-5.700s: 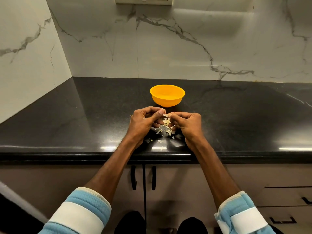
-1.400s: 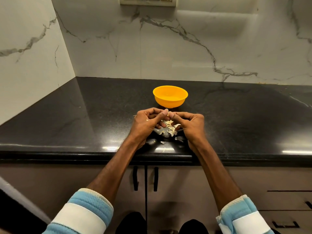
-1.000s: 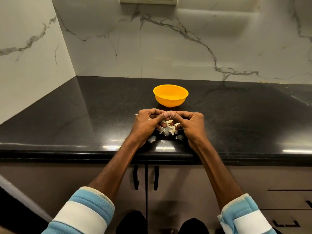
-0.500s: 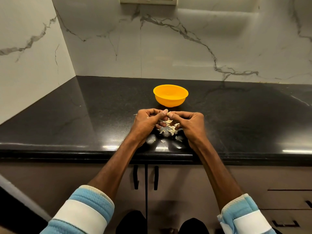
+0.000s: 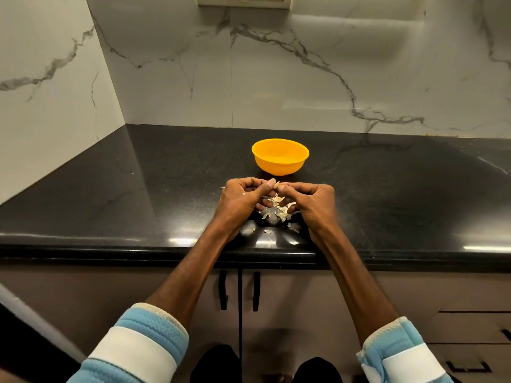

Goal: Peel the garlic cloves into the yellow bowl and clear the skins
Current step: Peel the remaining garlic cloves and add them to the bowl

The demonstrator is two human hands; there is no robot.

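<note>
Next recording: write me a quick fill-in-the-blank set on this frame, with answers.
The bowl is coloured ____.
The left hand and right hand pinch one garlic ____ between their fingertips.
The skins lie on the ____ counter, nearer the person than the bowl.
Answers: yellow; clove; black.

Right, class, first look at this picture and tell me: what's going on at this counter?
A person is peeling garlic at a black counter. The left hand and right hand meet just in front of the yellow bowl, together pinching a small piece of garlic. Loose skins lie on the counter under the hands. Whether the bowl holds any cloves is unclear.
</note>
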